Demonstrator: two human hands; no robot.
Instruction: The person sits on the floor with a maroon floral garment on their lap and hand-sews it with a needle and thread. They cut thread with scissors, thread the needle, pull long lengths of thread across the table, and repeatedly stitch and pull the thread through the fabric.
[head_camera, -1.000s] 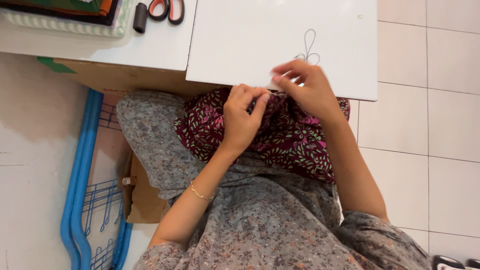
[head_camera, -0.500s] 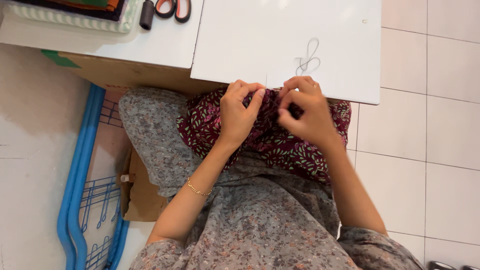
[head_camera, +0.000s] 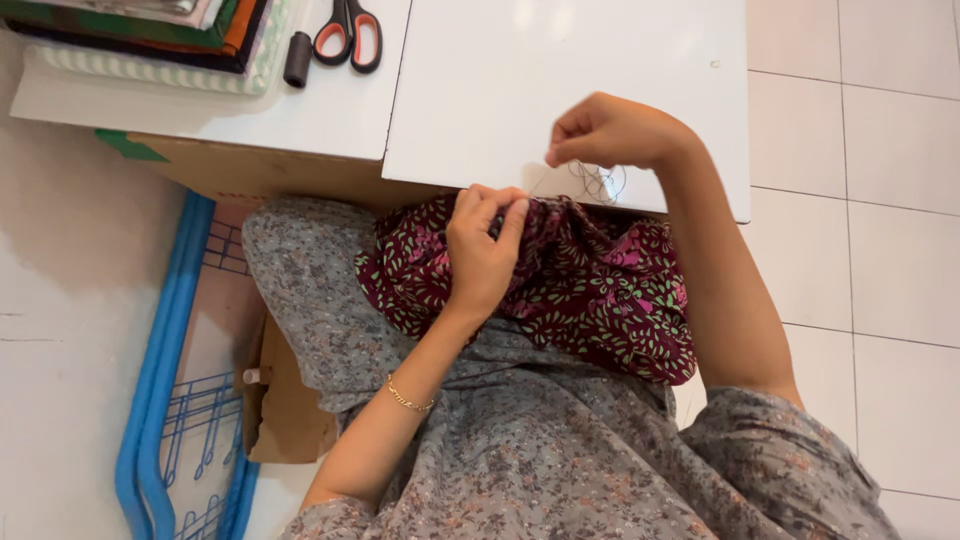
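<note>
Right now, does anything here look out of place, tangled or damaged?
Only the dark thread: it lies in loose loops on the white board, under the right hand. The maroon leaf-print fabric, pinched by the left hand, shows no damage.

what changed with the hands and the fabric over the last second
The right hand lifted off the maroon leaf-print fabric and moved up over the white board, fingers pinched, drawing the dark thread out in loose loops. The left hand stayed gripping the bunched fabric edge. Scissors and the black spool stayed put.
</note>
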